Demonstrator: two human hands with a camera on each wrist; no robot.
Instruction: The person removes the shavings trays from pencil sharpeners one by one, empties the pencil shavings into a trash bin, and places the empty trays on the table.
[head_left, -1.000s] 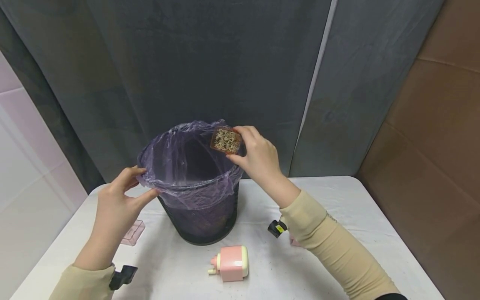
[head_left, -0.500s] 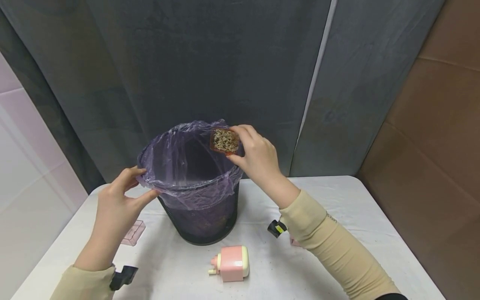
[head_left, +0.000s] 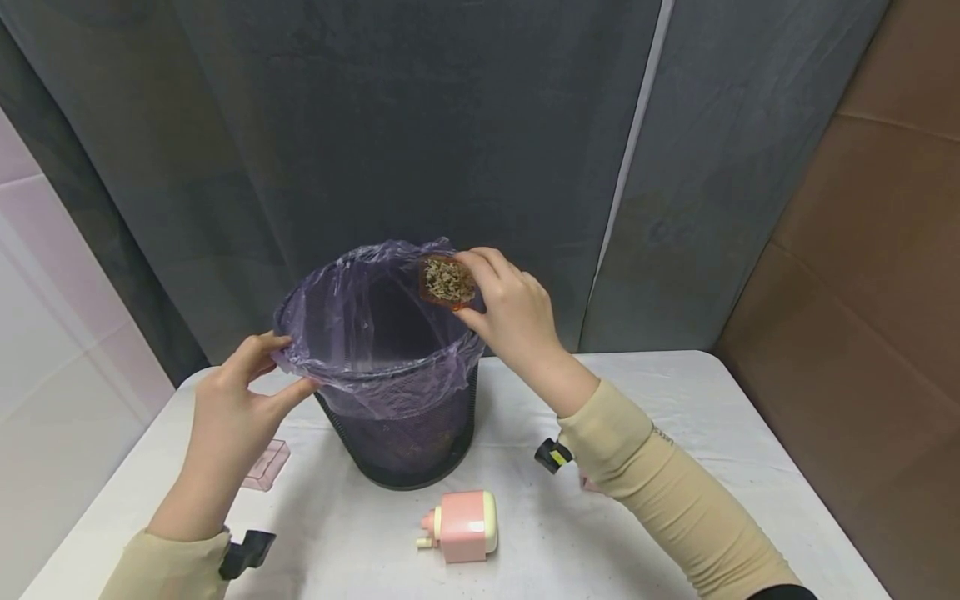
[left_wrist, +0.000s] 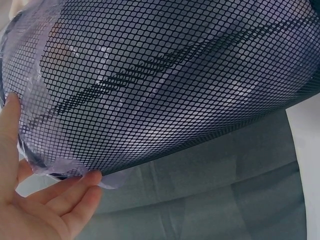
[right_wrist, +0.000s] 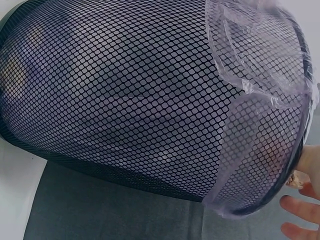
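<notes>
My right hand (head_left: pixel 517 312) pinches a small clear orange box (head_left: pixel 447 281) packed with pale and dark shavings. It holds the box over the right side of a wastebasket's mouth, open face tilted toward me. The black mesh wastebasket (head_left: pixel 408 467) leans toward the left, lined with a thin purple bin bag (head_left: pixel 408 392) folded over its rim. My left hand (head_left: pixel 228 408) grips the rim and bag at the left. In the left wrist view, that hand's fingers (left_wrist: pixel 82 200) curl at the rim. The right wrist view shows the box mostly hidden behind the rim and hand.
A pink and cream crank pencil sharpener (head_left: pixel 465 527) lies on the white table in front of the wastebasket. A clear pink tray (head_left: pixel 267 465) sits beside my left wrist. Something pink (head_left: pixel 588 483) peeks out by my right sleeve. A dark curtain (head_left: pixel 450 125) hangs behind.
My right hand has shifted slightly left with the orange box, tilting it a little more. The left hand and wastebasket have stayed in place.
</notes>
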